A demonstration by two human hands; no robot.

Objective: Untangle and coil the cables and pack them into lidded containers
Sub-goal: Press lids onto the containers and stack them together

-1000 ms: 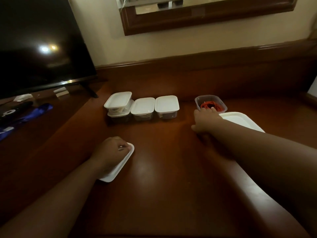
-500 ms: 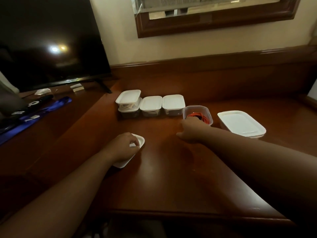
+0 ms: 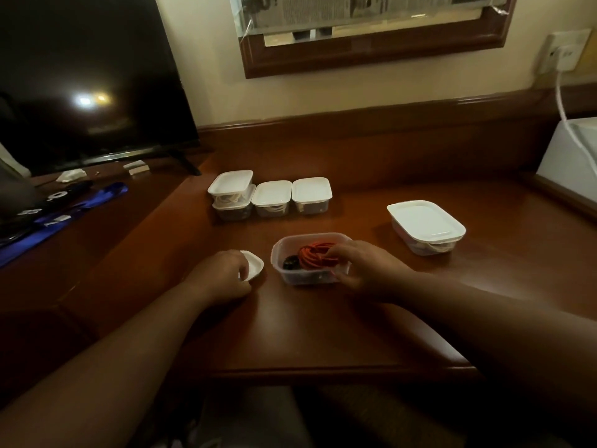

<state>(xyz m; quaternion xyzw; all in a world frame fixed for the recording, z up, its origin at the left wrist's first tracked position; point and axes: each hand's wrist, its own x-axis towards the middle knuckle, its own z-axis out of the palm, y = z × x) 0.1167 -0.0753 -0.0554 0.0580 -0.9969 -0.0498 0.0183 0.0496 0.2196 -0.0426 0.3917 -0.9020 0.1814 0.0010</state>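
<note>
An open clear container [image 3: 292, 278] sits on the wooden desk in front of me, holding a coiled orange cable [image 3: 315, 255] with a black plug end. My right hand [image 3: 365, 270] grips the container's right side, fingers curled over the rim and touching the cable, thumb on the front wall. To its left, my left hand [image 3: 223, 278] holds a white lid [image 3: 253, 265] lying on the desk, covering most of it.
Several small lidded containers [image 3: 271, 197] with white cables stand in a row at the back, one stacked on another. A larger lidded container [image 3: 426, 226] sits to the right. A TV [image 3: 80, 79] stands at left, a white appliance [image 3: 568, 156] at far right.
My right hand has pulled the open container with the orange cable from the back of the desk toward me. My left hand has stayed on the lid. The camera has tilted up.
</note>
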